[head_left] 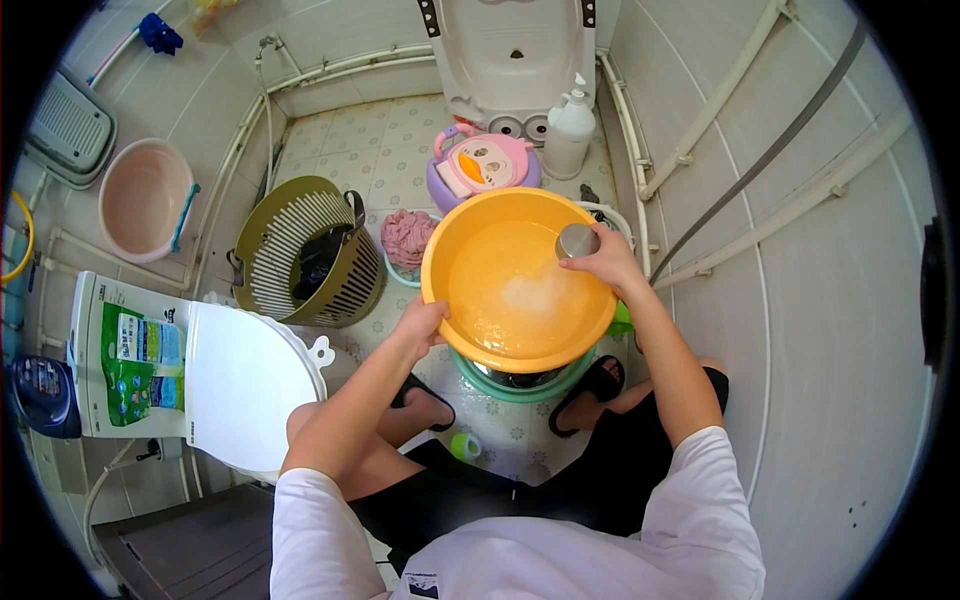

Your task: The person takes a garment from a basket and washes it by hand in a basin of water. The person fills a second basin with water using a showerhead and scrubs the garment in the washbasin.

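An orange basin (470,235) holds water with a whitish cloudy patch near its middle. My left hand (422,325) grips the basin's lower left rim. At the right side, my right hand (605,262) has its fingers around a small round metal cup or lid (577,242), over the inside of the basin. Beneath the orange basin is a green basin (520,392) with dark contents, mostly hidden.
Left of the basins stand an olive laundry basket (350,290) with dark cloth and a small tub of pink cloth (408,238). A pink potty (485,163) and white pump bottle (569,135) are behind. The closed toilet (250,385) is at left.
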Demonstrator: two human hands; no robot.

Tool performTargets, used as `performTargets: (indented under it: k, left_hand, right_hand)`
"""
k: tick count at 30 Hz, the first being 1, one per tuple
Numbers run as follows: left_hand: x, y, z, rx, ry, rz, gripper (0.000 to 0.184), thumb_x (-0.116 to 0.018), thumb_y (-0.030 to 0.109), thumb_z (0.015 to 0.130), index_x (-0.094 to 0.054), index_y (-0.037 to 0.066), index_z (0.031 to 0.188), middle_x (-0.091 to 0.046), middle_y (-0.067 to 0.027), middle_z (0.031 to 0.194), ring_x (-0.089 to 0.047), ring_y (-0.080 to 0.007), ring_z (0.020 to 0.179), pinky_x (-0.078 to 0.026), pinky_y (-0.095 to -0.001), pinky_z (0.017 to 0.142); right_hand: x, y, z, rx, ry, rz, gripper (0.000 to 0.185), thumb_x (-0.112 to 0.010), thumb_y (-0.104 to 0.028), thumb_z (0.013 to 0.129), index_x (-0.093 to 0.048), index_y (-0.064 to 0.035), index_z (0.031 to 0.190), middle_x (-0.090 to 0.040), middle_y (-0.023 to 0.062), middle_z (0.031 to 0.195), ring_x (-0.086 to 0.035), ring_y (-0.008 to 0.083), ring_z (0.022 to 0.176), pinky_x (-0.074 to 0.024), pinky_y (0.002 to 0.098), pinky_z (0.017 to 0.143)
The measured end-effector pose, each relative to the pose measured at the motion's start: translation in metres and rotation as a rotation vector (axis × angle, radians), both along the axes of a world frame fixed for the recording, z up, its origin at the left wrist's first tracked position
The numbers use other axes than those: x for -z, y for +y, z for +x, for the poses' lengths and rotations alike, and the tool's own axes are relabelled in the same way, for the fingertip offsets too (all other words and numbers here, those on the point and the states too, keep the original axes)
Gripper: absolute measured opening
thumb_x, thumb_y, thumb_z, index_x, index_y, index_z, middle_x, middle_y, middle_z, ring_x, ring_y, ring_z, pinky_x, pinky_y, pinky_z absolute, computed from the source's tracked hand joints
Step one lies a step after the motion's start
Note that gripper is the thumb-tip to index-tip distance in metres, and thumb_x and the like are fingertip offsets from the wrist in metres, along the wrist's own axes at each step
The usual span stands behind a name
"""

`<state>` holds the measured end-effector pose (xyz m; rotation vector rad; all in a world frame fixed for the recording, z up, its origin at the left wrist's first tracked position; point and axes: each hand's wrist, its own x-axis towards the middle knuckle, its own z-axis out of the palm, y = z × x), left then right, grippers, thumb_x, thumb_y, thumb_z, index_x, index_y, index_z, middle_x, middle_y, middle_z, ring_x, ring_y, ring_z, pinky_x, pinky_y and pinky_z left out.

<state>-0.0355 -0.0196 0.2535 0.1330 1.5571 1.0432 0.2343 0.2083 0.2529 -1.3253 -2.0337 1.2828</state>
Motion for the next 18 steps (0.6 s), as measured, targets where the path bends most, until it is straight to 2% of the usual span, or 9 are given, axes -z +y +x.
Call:
performTargets:
  k: [9, 18]
  left_hand:
    - [-0.004, 0.000, 0.002, -0.001, 0.011, -0.007, 0.043, -0.053, 0.001, 0.077, -0.053, 0.013, 0.119, -0.068, -0.0034, 0.099, -0.070, -0.0191, 0.077, -0.060, -0.0334, 0.062]
    - [-0.001, 0.000, 0.001, -0.003, 0.016, -0.012, 0.044, -0.053, 0.001, 0.077, -0.053, 0.014, 0.119, -0.068, -0.0032, 0.101, -0.070, -0.0191, 0.079, -0.060, -0.0337, 0.063]
  right_hand:
    - [-0.011, -0.006, -0.001, 0.008, 0.044, -0.081, 0.079, -0.095, -0.023, 0.057, -0.062, 0.0049, 0.123, -0.072, 0.0145, 0.109, -0.070, 0.0217, 0.098, -0.0550, 0.0329, 0.088]
    - [-0.014, -0.006, -0.002, -0.001, 0.025, -0.067, 0.081, -0.095, -0.023, 0.057, -0.061, 0.0049, 0.125, -0.072, 0.0152, 0.110, -0.070, 0.0225, 0.098, -0.0551, 0.0332, 0.088]
